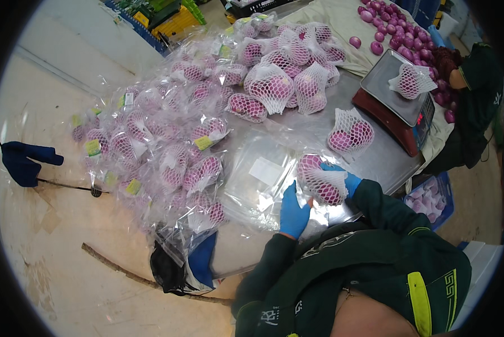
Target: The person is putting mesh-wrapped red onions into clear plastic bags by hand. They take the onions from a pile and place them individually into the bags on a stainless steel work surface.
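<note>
My right hand (pixel 348 179), in a blue glove, grips the right side of a bundle of red onions (pixel 325 180) in a white foam net sleeve. Just left of it, my left hand (pixel 295 214), also gloved with a bare thumb tip, rests over clear plastic bags (pixel 243 172). Its thumb stands apart from the fingers beside the bundle. Whether bag film is pinched there is hidden. A white label (pixel 266 171) shows on the flat bags. Another netted onion bundle (pixel 351 135) lies beyond my right hand on the metal table (pixel 311 126).
Bagged onions with yellow labels (pixel 167 147) heap up at left; netted bundles (pixel 285 71) pile behind. One netted bundle (pixel 412 81) sits on a digital scale (pixel 384 80). Loose red onions (pixel 403 33) cover cloth near another person (pixel 479 84). A blue basket (pixel 449 202) stands at right.
</note>
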